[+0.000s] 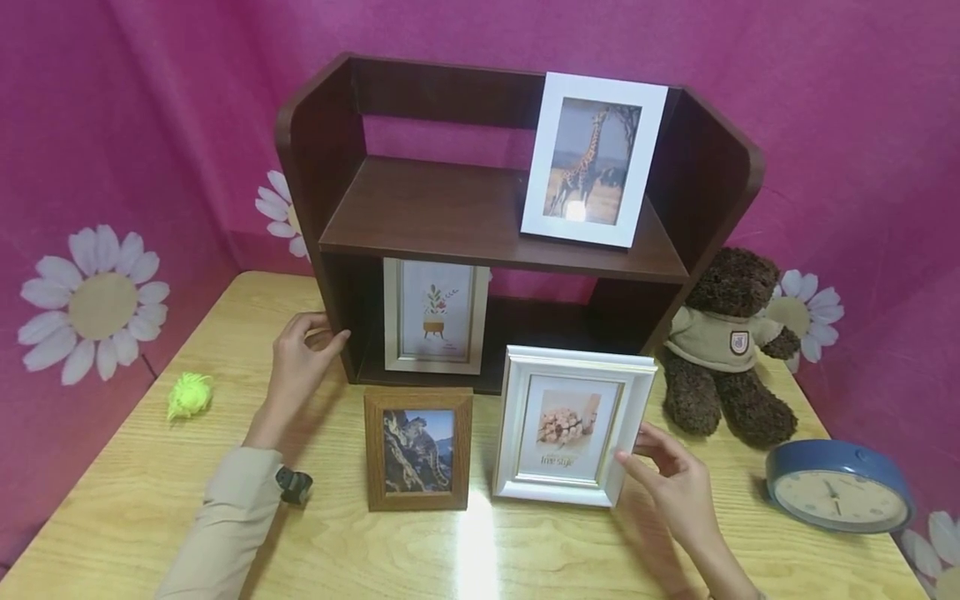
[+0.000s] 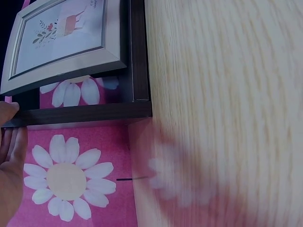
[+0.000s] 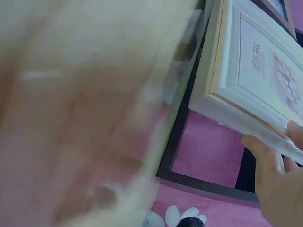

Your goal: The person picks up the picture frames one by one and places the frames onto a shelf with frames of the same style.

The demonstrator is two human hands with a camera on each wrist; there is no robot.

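A dark brown two-tier shelf (image 1: 450, 200) stands at the back of the table. My left hand (image 1: 298, 357) grips the front edge of its left side panel, with the thumb (image 2: 9, 111) on one face and fingers on the other. On the right, my right hand (image 1: 675, 483) holds the right edge of a white picture frame (image 1: 506, 442) with a flower print. The frame is upright in front of the shelf; whether its base touches the table is unclear. Beside it stands a brown wooden picture frame (image 1: 417, 506) with a leopard-like animal picture.
A cream picture frame (image 1: 392, 333) stands on the lower tier, at left. On the upper tier, at right, is a white giraffe picture frame (image 1: 536, 192). A teddy bear (image 1: 723, 342) and blue clock (image 1: 832, 483) sit at right, a fuzzy green ball (image 1: 190, 395) at left.
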